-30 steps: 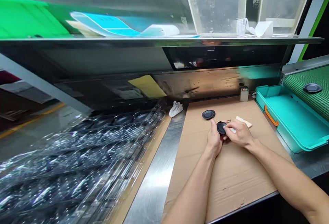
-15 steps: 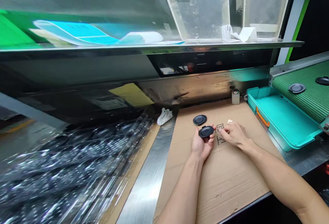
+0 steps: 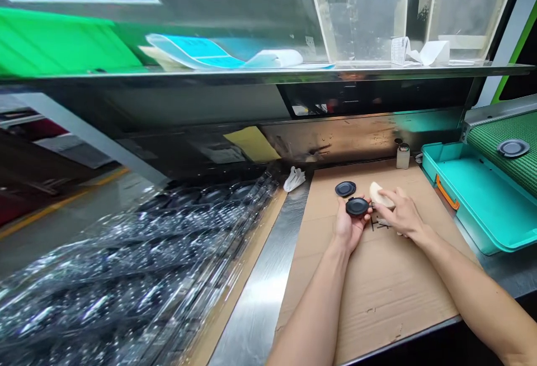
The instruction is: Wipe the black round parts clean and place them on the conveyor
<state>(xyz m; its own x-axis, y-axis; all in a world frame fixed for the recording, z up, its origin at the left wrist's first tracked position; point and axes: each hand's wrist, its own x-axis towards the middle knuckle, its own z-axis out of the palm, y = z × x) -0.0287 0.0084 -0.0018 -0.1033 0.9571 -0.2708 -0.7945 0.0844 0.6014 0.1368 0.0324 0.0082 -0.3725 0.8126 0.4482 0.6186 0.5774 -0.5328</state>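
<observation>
My left hand [image 3: 349, 227] is closed around the edge of a round black plastic lid [image 3: 357, 206], held face up above the cardboard sheet [image 3: 335, 293]. Just to its right, my right hand [image 3: 400, 214] grips a cream-coloured sponge pad [image 3: 381, 195] between thumb and fingers, its curved end pointing away from me. The pad is close to the lid; whether they touch I cannot tell. Behind the left hand, a second black lid [image 3: 345, 188] lies on the cardboard. Printed marks on the sheet are partly covered by my right hand.
A turquoise bin [image 3: 495, 203] with an orange latch stands right, below a green conveyor [image 3: 486, 136] carrying another black lid [image 3: 513, 148]. A small bottle [image 3: 403, 156] stands at the back. Plastic-wrapped trays [image 3: 138, 265] fill the left; a crumpled white cloth [image 3: 294, 179] lies beside the cardboard.
My view has turned left, so the scene sits further right. The sponge pad, mostly hidden before, now shows in my right hand. The left hand still holds the lid.
</observation>
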